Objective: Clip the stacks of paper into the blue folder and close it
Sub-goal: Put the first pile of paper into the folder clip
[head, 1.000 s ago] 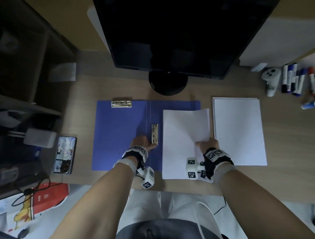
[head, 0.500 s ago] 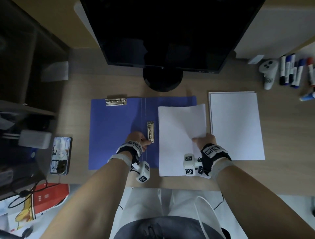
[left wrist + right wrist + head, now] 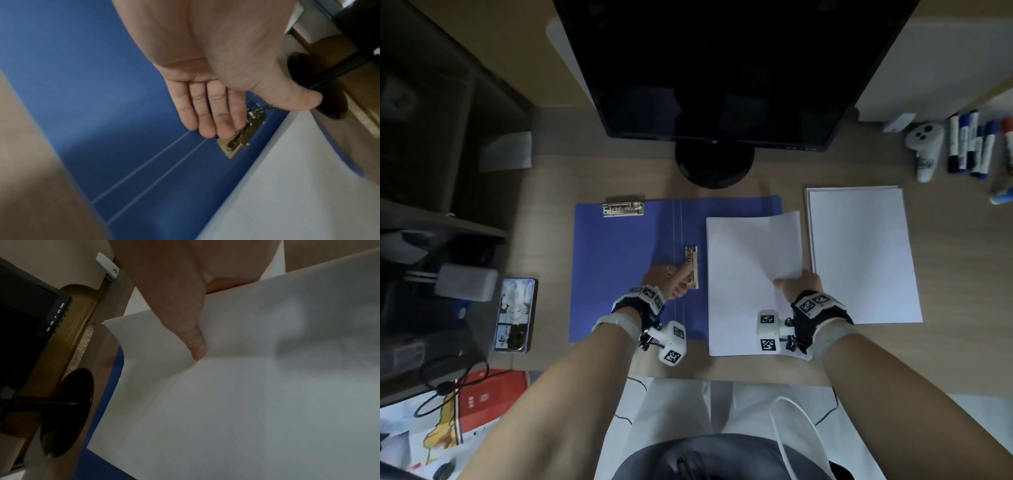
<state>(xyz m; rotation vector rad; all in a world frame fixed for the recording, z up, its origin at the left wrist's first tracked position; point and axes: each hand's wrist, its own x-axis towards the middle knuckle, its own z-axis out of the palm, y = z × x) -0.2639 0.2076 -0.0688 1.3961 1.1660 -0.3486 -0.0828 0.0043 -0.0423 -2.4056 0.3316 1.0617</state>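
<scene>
Head view: an open blue plastic folder [image 3: 619,274] lies flat on the wooden tabletop [image 3: 945,349]. Left hand [image 3: 671,279] rests straight, relaxed fingers [image 3: 224,123] on the brass spine clip [image 3: 691,265]. Right hand [image 3: 799,284] pinches a curling white paper stack [image 3: 743,274] on the folder's right half; another white stack [image 3: 859,257] lies just beside.

blue folder [image 3: 626,274]: lies open and flat on the desk in front of you, two pale crease lines down its spine.
top clip [image 3: 623,209]: metal, at the far edge of the left flap.
side clip [image 3: 692,265]: metal, just right of the spine, running lengthwise.
paper stack on folder [image 3: 743,274]: white, covering the right flap, its far right corner lifted and curled.
second paper stack [image 3: 859,253]: white, flat on the desk just right of the folder.
</scene>
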